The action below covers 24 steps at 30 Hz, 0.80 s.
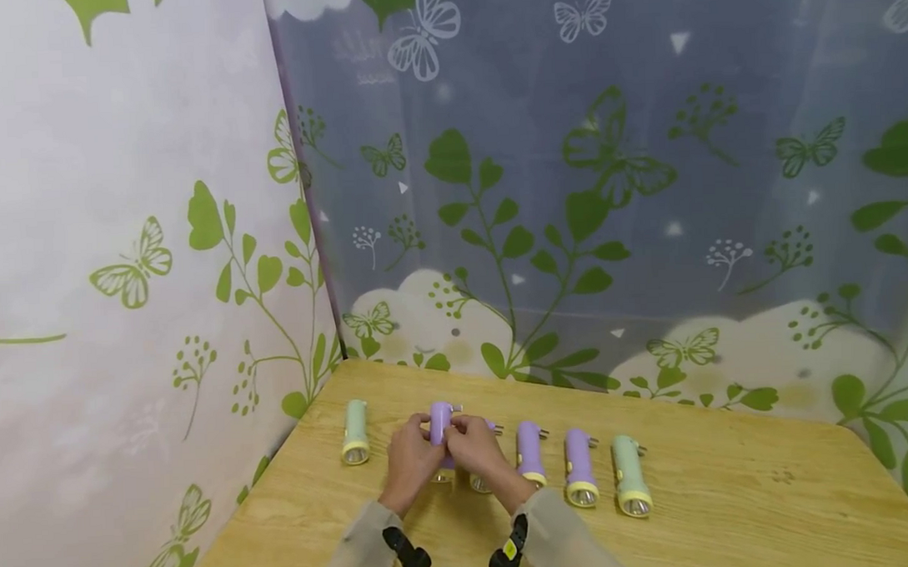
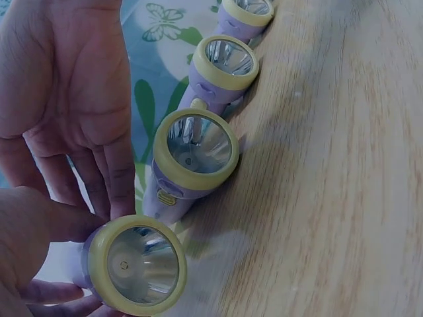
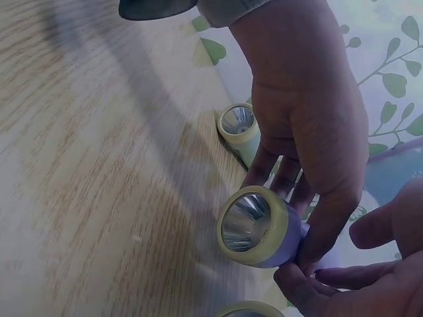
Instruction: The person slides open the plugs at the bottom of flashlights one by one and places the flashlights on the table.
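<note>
A purple flashlight (image 1: pixel 440 419) with a yellow rim and a plug near its tail is between both hands. The left hand (image 1: pixel 413 458) grips its body from the left. From the right, the right hand (image 1: pixel 476 446) pinches it with its fingertips near the plug. The flashlight's yellow-rimmed lens (image 2: pixel 144 264) faces the wearer in the left wrist view. Whether its head touches the table cannot be told. A second purple flashlight (image 2: pixel 192 152) lies just right of it, partly covered by the right forearm in the head view. A green flashlight (image 1: pixel 356 430) lies left of the left hand.
Farther right in the row lie two purple flashlights, one (image 1: pixel 530 449) beside the other (image 1: pixel 579 464), then a green flashlight (image 1: pixel 631 473). All rest on a wooden table (image 1: pixel 762 506). A printed curtain (image 1: pixel 647 227) stands behind, and another (image 1: pixel 122 245) at the left.
</note>
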Each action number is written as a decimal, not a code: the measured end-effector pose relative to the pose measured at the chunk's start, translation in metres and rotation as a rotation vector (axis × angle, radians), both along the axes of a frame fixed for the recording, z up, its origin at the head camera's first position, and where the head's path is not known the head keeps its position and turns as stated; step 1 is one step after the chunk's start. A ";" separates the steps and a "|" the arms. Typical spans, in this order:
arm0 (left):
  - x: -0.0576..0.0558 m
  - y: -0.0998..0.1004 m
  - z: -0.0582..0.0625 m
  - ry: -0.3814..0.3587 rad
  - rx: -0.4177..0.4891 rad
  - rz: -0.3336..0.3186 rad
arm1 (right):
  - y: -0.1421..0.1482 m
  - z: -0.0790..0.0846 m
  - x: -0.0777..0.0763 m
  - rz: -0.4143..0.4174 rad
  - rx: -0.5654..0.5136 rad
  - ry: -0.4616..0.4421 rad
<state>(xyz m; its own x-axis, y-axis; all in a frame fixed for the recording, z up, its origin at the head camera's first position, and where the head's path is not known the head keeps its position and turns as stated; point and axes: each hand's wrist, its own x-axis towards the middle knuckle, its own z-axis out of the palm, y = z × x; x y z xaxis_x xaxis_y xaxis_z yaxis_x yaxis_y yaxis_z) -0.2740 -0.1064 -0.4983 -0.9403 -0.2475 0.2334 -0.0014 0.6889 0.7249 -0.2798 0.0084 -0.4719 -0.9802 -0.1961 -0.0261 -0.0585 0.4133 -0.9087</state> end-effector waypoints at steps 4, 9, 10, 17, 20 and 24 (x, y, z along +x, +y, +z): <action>-0.002 0.000 -0.001 -0.024 -0.004 -0.012 | 0.000 -0.002 -0.002 0.011 0.014 -0.018; -0.002 -0.001 -0.001 -0.038 -0.006 -0.024 | 0.000 -0.003 -0.003 0.027 0.000 -0.064; -0.002 -0.001 -0.002 -0.040 -0.011 -0.025 | 0.000 -0.004 -0.004 0.028 -0.003 -0.070; -0.003 0.000 -0.005 -0.046 -0.039 -0.030 | 0.000 -0.005 -0.005 0.023 -0.002 -0.095; -0.004 0.000 -0.005 -0.041 -0.045 -0.031 | 0.000 -0.005 -0.006 0.023 0.006 -0.089; -0.004 0.001 -0.005 -0.044 -0.052 -0.033 | 0.001 -0.005 -0.007 0.021 0.022 -0.074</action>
<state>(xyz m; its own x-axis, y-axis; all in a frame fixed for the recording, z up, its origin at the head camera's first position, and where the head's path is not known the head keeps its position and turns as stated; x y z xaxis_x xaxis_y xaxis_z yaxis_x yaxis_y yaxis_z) -0.2782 -0.1058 -0.5032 -0.9575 -0.2048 0.2030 -0.0094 0.7257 0.6880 -0.2865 0.0092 -0.4764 -0.9712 -0.2151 -0.1027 -0.0005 0.4329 -0.9014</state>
